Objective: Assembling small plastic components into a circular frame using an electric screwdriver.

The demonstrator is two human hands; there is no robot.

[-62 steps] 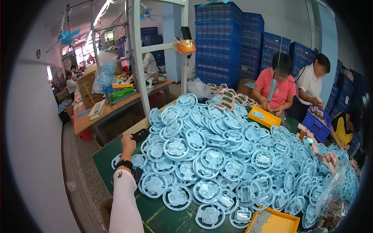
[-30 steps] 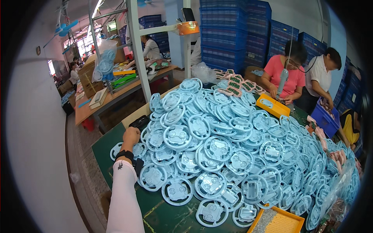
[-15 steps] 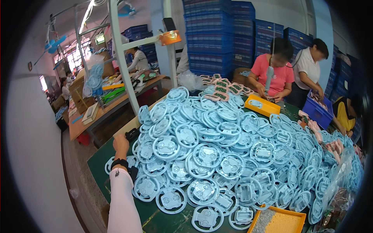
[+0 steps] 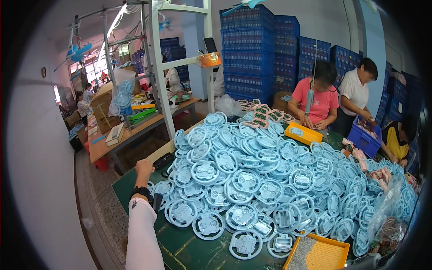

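My left hand (image 4: 144, 168) reaches to the table's left edge, its arm in a pale sleeve with a black band at the wrist. Its fingers are curled closed, beside a small black object (image 4: 163, 160) by the pile. Whether they grip anything is hidden. A big heap of light-blue plastic toy steering wheels (image 4: 246, 180) covers most of the green table (image 4: 180, 247). One wheel (image 4: 245, 244) lies flat at the heap's near edge. My right hand is out of view.
A yellow tray (image 4: 326, 254) holding small grey parts sits at the near edge. Across the table, a person in pink (image 4: 318, 96) works by another yellow tray (image 4: 302, 134). A blue crate (image 4: 363, 138) and plastic bag (image 4: 389, 202) are rightward. A metal post (image 4: 163, 76) rises behind.
The whole scene has shifted right and slightly down in view. My left hand stays by the black object, which now shows a little farther from the fingers.
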